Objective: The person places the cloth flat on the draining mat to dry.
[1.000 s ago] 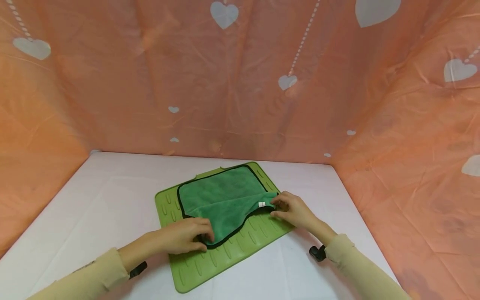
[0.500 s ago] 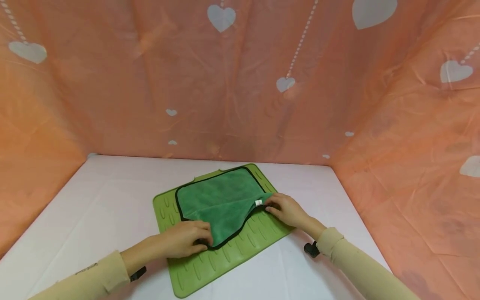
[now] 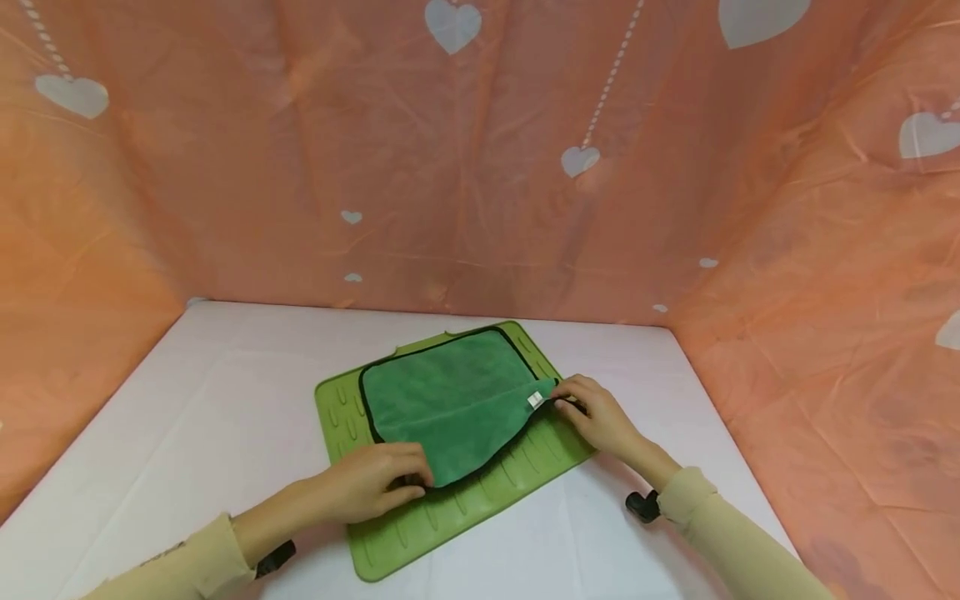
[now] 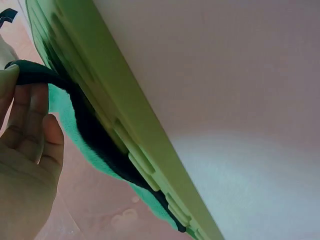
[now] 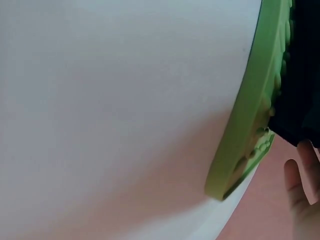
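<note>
A green cloth with a black border [image 3: 450,375] lies on a light-green ridged mat [image 3: 375,542] in the head view. Its near edge is lifted off the mat and slopes between the two hands. My left hand [image 3: 378,482] pinches the cloth's near left corner; in the left wrist view, thumb and fingers [image 4: 30,115] grip the dark edge above the mat's rim. Beside a small white tag [image 3: 536,400], my right hand [image 3: 600,417] pinches the near right corner. Only part of the right fingers [image 5: 295,182] shows in the right wrist view, below the cloth's dark underside [image 5: 302,75].
The mat rests at an angle on a white table [image 3: 225,400]. Orange curtains with white hearts [image 3: 465,167] stand behind the table and along both sides. A black wrist device [image 3: 642,506] sits below the right sleeve, and another [image 3: 275,558] below the left.
The right hand has moved right with its corner, after a small move left. The cloth's near edge is straighter and more stretched between the hands. The left hand keeps its grip.
</note>
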